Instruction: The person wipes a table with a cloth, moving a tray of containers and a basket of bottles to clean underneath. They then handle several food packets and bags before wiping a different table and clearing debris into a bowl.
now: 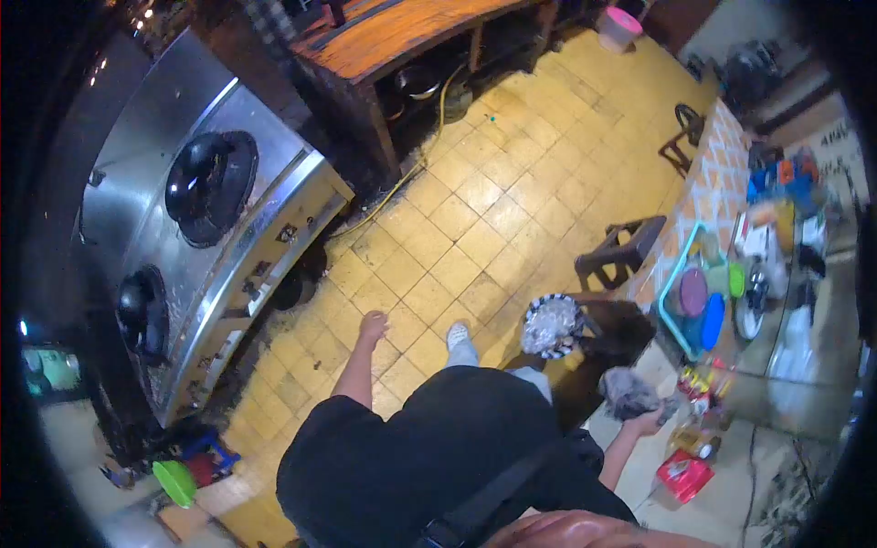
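Note:
My left hand (373, 326) hangs over the yellow tiled floor, holding nothing, its fingers loosely apart. My right hand (648, 421) is at the light tiled counter on the right, closed on a crumpled grey cloth (628, 393). The cloth bunches up in front of the fingers and hides part of them. Close to this hand, a red packet (685, 475) and a jar (708, 446) with yellowish contents lie on the counter. Several small coloured packets (702, 382) are just beyond it.
A steel stove (210, 292) with a dark wok (212, 187) stands at left. At right, a turquoise-rimmed basket (670, 320) holds coloured dishes. A bin lined with clear plastic (552, 326) and a dark stool (621, 254) stand below. A yellow hose (393, 199) crosses the floor.

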A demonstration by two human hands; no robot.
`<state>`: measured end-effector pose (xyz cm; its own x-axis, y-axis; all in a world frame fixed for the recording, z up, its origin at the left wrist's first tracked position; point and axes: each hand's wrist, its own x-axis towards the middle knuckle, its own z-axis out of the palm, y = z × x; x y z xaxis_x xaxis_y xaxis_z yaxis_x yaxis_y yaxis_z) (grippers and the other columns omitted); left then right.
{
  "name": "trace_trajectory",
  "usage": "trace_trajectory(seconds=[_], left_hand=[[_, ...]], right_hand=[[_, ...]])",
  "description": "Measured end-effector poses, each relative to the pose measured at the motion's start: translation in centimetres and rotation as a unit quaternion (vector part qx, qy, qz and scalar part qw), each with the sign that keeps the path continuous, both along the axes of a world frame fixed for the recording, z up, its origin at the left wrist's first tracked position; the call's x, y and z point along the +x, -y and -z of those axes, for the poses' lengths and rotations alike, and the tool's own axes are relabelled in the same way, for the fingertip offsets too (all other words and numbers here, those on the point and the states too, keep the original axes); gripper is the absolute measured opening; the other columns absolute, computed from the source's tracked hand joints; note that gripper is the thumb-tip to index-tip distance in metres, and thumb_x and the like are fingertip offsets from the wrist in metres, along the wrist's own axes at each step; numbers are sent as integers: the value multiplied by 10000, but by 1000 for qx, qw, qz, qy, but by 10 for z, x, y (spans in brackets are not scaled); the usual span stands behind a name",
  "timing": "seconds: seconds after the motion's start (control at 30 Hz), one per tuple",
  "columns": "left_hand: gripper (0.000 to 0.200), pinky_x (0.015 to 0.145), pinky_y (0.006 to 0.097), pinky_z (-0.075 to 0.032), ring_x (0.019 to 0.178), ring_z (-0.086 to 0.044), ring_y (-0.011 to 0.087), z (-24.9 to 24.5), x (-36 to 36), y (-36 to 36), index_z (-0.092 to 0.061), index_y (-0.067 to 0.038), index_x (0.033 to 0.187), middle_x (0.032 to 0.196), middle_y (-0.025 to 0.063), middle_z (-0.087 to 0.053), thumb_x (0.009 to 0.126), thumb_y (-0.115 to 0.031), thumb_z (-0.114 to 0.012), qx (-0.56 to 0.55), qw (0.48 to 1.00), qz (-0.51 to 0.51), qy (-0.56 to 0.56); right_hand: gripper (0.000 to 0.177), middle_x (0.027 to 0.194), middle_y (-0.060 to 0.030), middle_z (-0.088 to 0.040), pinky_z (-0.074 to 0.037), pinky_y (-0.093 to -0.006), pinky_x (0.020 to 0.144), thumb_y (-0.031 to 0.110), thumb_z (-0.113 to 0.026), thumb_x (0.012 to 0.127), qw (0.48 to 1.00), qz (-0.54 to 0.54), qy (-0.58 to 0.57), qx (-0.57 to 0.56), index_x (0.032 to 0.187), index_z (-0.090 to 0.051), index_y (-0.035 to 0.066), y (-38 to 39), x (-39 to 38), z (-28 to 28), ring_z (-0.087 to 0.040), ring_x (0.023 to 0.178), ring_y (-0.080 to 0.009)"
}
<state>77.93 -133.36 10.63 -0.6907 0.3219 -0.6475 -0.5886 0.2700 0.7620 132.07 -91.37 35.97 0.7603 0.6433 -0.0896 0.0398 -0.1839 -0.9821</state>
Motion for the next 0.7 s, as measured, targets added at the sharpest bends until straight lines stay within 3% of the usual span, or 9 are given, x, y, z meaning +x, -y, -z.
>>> trace_trajectory(seconds=[0.1,0.27,0.4,0.47,0.5,0.57,0.63,0.67,0.7], left_hand=[[83,377,298,-386,506,-545,162,80,19,87,-588,-119,909,696,32,-571,844,-136,-539,-62,991,-104,55],[121,419,290,-416,508,-530,162,49,94,153,-569,-138,826,647,9,-541,884,-232,-522,-34,960,-209,184],[175,374,313,-401,495,-535,176,49,162,134,-573,-125,836,654,34,-539,894,-180,-417,-113,962,-196,152],[121,391,310,-429,516,-568,181,21,184,127,-590,-100,822,688,57,-589,870,-168,-502,101,938,-202,261],[121,391,310,-429,516,-568,181,30,192,109,-590,-100,822,688,57,-589,870,-168,-502,110,937,-202,263],[79,406,316,-446,520,-582,184,54,210,74,-601,-95,781,679,68,-604,837,-137,-565,-196,941,-125,246],[147,417,358,-425,504,-540,195,49,211,59,-586,-102,729,604,44,-547,845,-177,-537,-121,971,-77,192],[208,423,386,-397,506,-509,212,45,202,54,-562,-119,683,564,24,-506,857,-215,-502,-60,980,-57,183],[189,454,387,-415,544,-530,215,42,188,46,-578,-113,730,624,33,-542,867,-213,-494,-121,987,96,39]], right_hand=[[534,1154,-173,-592,-537,-459,774,249,-713,741,997,-58,43,2,1162,-542,-32,-4,3,5,-631,888,-310],[549,1154,-184,-583,-526,-427,796,265,-711,754,992,-103,53,-49,1171,-537,-48,-35,-41,-4,-617,930,-304],[486,1130,-164,-605,-523,-401,793,265,-696,787,977,-173,101,-77,1141,-566,-41,-42,-107,-42,-622,917,-279],[440,1123,-154,-608,-505,-379,815,220,-678,812,961,-260,90,-27,1144,-561,-45,-72,-100,-27,-614,923,-265],[440,1123,-154,-608,-505,-379,815,220,-678,812,961,-261,92,-18,1144,-561,-45,-77,-103,-30,-614,923,-265],[413,1127,-140,-605,-492,-364,829,169,-671,817,926,-372,23,53,1150,-553,-45,-71,-110,-28,-609,926,-252],[396,1124,-130,-604,-489,-363,822,130,-666,816,912,-402,44,65,1153,-547,-41,-62,-118,-37,-604,914,-236],[393,1122,-129,-604,-489,-356,822,125,-665,818,896,-417,135,63,1155,-546,-39,-62,-116,-34,-601,910,-231],[390,1120,-128,-605,-488,-349,821,120,-664,820,871,-433,223,63,1156,-545,-37,-65,-116,-30,-599,907,-225]])
